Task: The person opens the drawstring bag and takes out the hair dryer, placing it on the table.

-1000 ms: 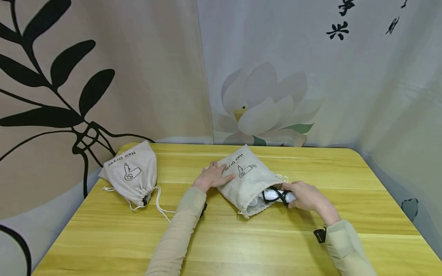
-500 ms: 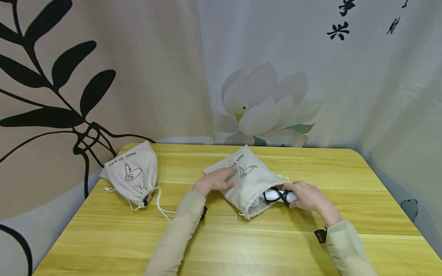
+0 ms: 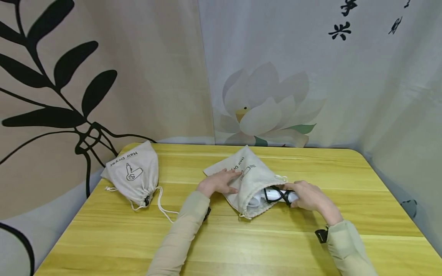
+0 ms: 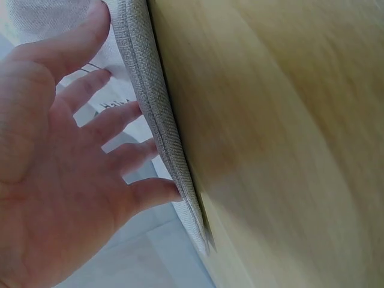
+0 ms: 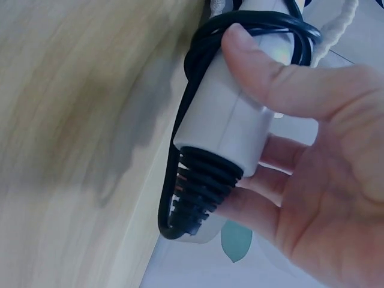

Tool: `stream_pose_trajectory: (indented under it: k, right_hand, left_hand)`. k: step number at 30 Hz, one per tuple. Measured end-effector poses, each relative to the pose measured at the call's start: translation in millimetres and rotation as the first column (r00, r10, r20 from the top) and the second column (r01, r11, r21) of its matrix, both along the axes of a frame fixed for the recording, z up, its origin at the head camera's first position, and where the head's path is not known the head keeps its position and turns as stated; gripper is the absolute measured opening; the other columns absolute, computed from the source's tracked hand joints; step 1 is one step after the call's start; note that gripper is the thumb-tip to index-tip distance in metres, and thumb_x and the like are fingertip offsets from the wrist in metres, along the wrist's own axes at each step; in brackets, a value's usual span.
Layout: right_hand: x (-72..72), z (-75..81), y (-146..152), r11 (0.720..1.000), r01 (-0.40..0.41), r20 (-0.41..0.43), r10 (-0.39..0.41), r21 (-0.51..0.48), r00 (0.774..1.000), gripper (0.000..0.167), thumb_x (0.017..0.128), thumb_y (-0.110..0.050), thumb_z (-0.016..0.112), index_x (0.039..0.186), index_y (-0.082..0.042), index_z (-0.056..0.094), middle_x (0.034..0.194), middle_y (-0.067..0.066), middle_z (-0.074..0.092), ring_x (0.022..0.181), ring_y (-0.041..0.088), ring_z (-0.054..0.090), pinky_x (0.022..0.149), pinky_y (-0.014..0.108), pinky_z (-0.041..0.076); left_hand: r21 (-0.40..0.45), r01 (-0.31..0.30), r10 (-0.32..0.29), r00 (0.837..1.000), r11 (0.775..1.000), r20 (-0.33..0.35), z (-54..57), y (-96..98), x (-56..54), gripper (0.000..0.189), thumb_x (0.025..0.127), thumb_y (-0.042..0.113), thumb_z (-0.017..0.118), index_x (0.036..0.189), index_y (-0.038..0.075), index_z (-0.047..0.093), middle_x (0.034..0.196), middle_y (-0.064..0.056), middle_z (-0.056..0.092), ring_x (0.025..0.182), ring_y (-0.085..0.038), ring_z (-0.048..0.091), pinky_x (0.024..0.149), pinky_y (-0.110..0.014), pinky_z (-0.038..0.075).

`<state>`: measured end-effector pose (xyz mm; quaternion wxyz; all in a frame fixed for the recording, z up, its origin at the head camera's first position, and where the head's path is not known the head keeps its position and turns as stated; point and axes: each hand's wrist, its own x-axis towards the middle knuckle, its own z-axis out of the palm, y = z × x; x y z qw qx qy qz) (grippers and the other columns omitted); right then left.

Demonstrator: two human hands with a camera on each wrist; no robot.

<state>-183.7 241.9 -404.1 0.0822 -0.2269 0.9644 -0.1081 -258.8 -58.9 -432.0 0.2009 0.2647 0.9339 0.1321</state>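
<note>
A white hair dryer (image 3: 255, 200) lies partly inside a beige drawstring bag (image 3: 256, 177), its handle sticking out of the wide mouth. Black cord (image 5: 258, 23) is wound around the handle. My right hand (image 3: 312, 197) grips the handle's end, thumb on one side and fingers on the other, as the right wrist view shows. On the bag's closed end rests my left hand (image 3: 219, 183), fingers spread over the printed lettering. The left wrist view shows its fingertips against the cloth near a seamed edge (image 4: 157, 120). The dryer's inner part is hidden by the cloth.
Another beige bag (image 3: 132, 174), marked "Hair Dryer" and gathered at its mouth, lies at the back left of the wooden table (image 3: 262, 249). Its white drawstring (image 3: 160, 203) trails toward my left sleeve (image 3: 183, 234). A printed curtain (image 3: 165, 76) hangs behind the table.
My left hand has slid right and slightly down across the bag. More of the dryer's white head shows at the mouth. The right hand keeps its grip on the handle.
</note>
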Motion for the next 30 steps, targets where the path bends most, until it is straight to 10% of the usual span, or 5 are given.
stream_pose_trajectory:
  k: [30]
  right_hand:
    - [4.8, 0.2, 22.2, 0.996, -0.084, -0.022, 0.083, -0.034, 0.996, 0.043, 0.069, -0.008, 0.079, 0.109, -0.013, 0.064, 0.098, 0.007, 0.067, 0.086, 0.020, 0.060, 0.069, 0.034, 0.050]
  left_hand:
    - [-0.028, -0.131, 0.130, 0.991, 0.991, -0.036, -2.1, 7.0, -7.7, 0.070, 0.090, 0.059, 0.049, 0.149, 0.025, 0.031, 0.158, -0.010, 0.022, 0.145, -0.040, 0.018, 0.111, -0.065, 0.022]
